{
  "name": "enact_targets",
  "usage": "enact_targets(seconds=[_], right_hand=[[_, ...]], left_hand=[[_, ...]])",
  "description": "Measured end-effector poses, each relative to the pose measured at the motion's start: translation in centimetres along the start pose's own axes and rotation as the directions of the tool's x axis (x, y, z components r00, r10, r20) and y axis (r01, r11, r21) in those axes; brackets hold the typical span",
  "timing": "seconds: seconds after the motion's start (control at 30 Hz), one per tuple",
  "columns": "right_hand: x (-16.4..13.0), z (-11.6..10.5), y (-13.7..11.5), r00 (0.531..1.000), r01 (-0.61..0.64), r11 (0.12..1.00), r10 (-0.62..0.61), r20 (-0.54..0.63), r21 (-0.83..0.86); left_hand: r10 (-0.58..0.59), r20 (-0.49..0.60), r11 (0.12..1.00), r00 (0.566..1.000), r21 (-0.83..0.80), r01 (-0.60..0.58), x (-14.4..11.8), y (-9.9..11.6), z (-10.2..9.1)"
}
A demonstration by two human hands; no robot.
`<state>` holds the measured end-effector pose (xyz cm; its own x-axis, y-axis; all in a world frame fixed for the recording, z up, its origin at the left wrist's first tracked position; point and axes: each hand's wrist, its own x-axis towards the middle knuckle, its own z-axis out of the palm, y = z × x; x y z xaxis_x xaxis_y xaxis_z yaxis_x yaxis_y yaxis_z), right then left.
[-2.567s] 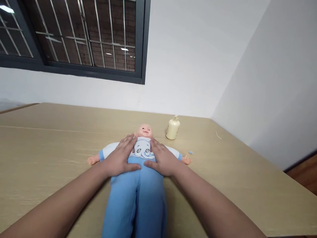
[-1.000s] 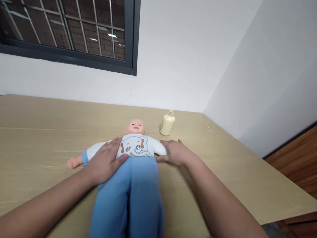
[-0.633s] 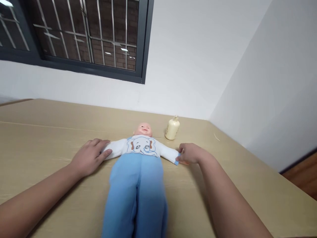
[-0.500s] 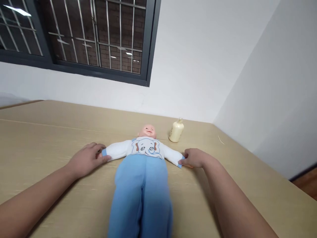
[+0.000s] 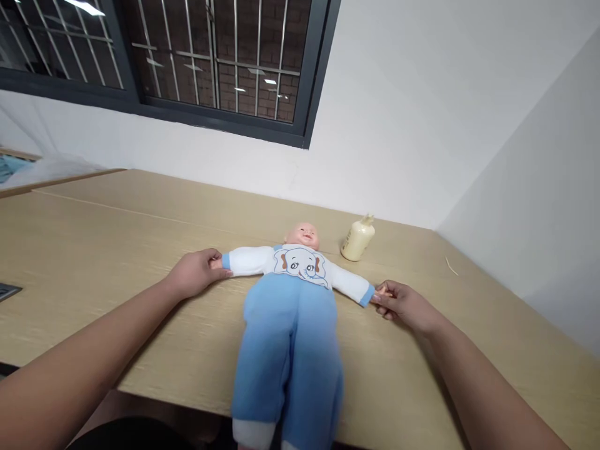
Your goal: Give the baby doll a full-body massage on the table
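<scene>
A baby doll lies on its back on the wooden table, head toward the wall, arms stretched out to both sides. It wears a white top with an elephant print and blue trousers; its lower legs reach past the table's near edge. At the doll's hand on the left, my left hand is closed around it, thumb by the blue cuff. My right hand pinches the doll's other hand between thumb and fingers, just beyond the cuff.
A cream pump bottle stands right of the doll's head. Farther right lies a thin pale strip. White walls border the table at the back and right, with a barred window above. Translucent plastic lies at the far left.
The camera view has shifted, bringing the table's near edge and the doll's trouser cuffs into sight. My hands have slid outward from the sleeve cuffs onto the doll's hands, and its arms are straighter.
</scene>
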<state>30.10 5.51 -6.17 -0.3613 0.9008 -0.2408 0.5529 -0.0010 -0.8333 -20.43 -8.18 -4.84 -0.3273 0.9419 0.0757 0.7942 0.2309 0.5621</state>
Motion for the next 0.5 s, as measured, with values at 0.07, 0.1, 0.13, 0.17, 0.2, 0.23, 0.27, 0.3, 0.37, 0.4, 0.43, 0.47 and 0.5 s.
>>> enact_targets(seconds=[0.07,0.1,0.13,0.17,0.2,0.23,0.27,0.3,0.37,0.4,0.43,0.47,0.5], right_hand=[[0.1,-0.1,0.2,1.0,0.005,0.997,-0.005,-0.002,0.08],[0.1,0.0,0.2,1.0,0.011,0.995,-0.01,-0.009,0.101],[0.1,0.0,0.3,1.0,0.016,0.993,-0.015,-0.012,0.119],[0.1,0.0,0.3,1.0,0.022,0.99,-0.02,-0.015,0.139],[0.1,0.0,0.3,1.0,0.028,0.986,-0.025,-0.018,0.162],[0.1,0.0,0.3,0.999,0.035,0.982,-0.031,-0.024,0.187],[0.1,0.0,0.4,0.999,0.041,0.977,-0.036,-0.03,0.209],[0.2,0.0,0.4,0.999,0.047,0.973,-0.04,-0.037,0.226],[0.3,0.1,0.5,0.998,0.057,0.966,-0.046,-0.05,0.251],[0.4,0.1,0.6,0.997,0.061,0.964,-0.048,-0.058,0.259],[0.5,0.2,0.7,0.997,0.063,0.963,-0.048,-0.064,0.261],[0.6,0.2,0.7,0.996,0.066,0.964,-0.049,-0.073,0.259],[0.8,0.3,0.9,0.995,0.07,0.965,-0.05,-0.084,0.252]], left_hand=[[-0.041,0.014,0.989,0.999,-0.141,0.042,0.0,-0.2,0.1],[-0.066,0.033,0.968,0.997,-0.24,0.072,0.0,-0.3,0.1],[-0.089,0.057,0.933,0.994,-0.345,0.103,0.0,-0.3,0.2],[-0.103,0.079,0.884,0.992,-0.449,0.128,0.0,-0.4,0.3],[-0.11,0.093,0.829,0.99,-0.54,0.143,0.1,-0.5,0.4],[-0.114,0.099,0.775,0.989,-0.614,0.151,0.2,-0.6,0.5],[-0.119,0.101,0.729,0.988,-0.666,0.156,0.3,-0.7,0.6],[-0.124,0.103,0.697,0.987,-0.699,0.161,0.4,-0.7,0.6],[-0.133,0.109,0.662,0.985,-0.73,0.17,0.6,-0.9,0.6],[-0.14,0.109,0.655,0.984,-0.735,0.174,0.7,-0.9,0.7],[-0.147,0.106,0.65,0.984,-0.739,0.176,0.8,-1.0,0.7],[-0.154,0.1,0.648,0.983,-0.741,0.177,0.9,-1.1,0.7],[-0.162,0.094,0.644,0.982,-0.744,0.177,0.9,-1.1,0.7]])
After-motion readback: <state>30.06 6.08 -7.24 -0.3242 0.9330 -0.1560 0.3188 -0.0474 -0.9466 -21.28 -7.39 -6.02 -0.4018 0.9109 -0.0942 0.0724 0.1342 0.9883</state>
